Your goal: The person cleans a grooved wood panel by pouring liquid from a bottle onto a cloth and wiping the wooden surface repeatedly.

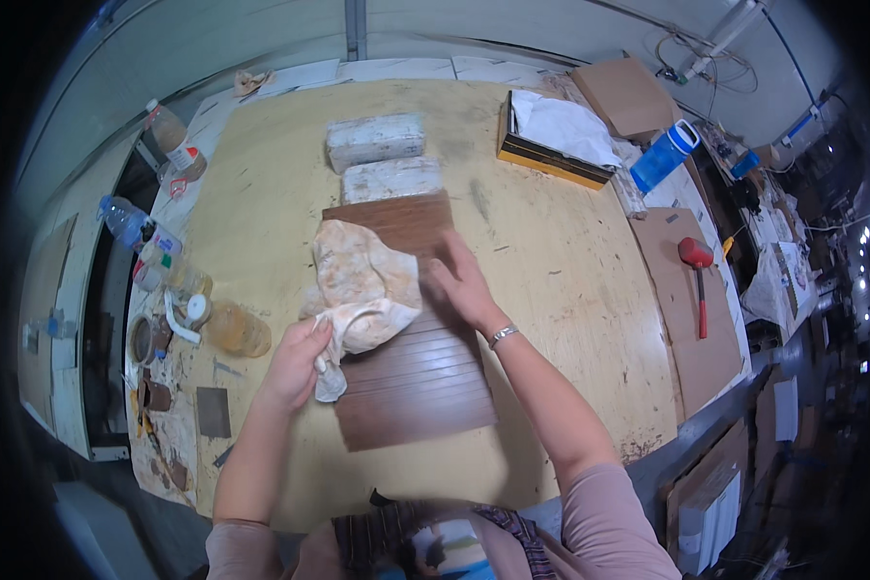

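A brown, grooved wood-look board [411, 391] lies lengthwise in front of me, its far end against or over a wrapped block. Over its left part spreads a crumpled, stained white cloth [365, 266]. My left hand [300, 362] grips the cloth's near left corner, fingers closed around it. At the board's right edge, my right hand [464, 285] has its thumb and fingers apart, slightly blurred, with nothing seen in it. Whether its fingertips touch the board I cannot tell.
Two pale wrapped blocks [375, 140] stand beyond the board on the yellowish table [570, 329]. Bottles, including an amber jar [239, 329], line the left edge. At right are a black-and-yellow box [556, 169], a blue bottle [664, 157] and a red mallet [698, 280] on cardboard.
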{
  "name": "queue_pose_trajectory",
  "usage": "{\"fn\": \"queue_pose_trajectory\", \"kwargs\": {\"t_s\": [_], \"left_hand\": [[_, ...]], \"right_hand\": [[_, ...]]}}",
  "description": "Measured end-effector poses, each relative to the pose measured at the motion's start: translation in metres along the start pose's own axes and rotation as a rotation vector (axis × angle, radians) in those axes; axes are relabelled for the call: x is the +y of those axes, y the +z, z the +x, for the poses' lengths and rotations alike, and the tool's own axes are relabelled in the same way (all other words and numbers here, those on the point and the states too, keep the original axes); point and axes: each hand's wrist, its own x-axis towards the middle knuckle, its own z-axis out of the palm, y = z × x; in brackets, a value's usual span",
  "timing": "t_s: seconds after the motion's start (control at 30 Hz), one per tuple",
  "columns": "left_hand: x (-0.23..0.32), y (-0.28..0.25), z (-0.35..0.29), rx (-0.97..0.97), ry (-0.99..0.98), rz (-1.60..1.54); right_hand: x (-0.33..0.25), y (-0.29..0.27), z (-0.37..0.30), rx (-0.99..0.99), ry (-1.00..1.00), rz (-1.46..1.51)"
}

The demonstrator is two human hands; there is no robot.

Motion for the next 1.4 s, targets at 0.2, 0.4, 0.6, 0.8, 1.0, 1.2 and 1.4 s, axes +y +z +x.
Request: {"fn": "queue_pose_trajectory", "kwargs": {"t_s": [0.2,0.4,0.6,0.8,1.0,1.2,1.4], "left_hand": [[0.003,-0.001,-0.026,-0.064,0.011,-0.505],[0.009,-0.006,-0.080,-0.018,0.067,-0.123],[0.002,0.005,-0.109,-0.027,0.219,0.407],[0.004,0.000,-0.137,0.087,0.249,-0.078],[-0.007,-0.021,-0.171,0.000,0.115,-0.025],[-0.012,-0.075,-0.204,0.158,0.356,-0.378],[-0.023,-0.107,-0.208,0.340,0.337,-0.479]], "right_hand": [[-0.123,-0.019,-0.019,-0.787,0.307,0.634],[-0.142,-0.017,-0.042,-0.777,0.301,0.725],[-0.186,0.011,-0.067,-0.675,-0.151,0.380],[-0.215,0.012,-0.075,-0.787,0.062,0.441],[-0.201,0.061,-0.072,-0.944,0.122,0.476],[-0.174,0.142,-0.052,-0.789,0.174,0.334],[-0.179,0.238,-0.015,-0.450,-0.103,0.183]]}}
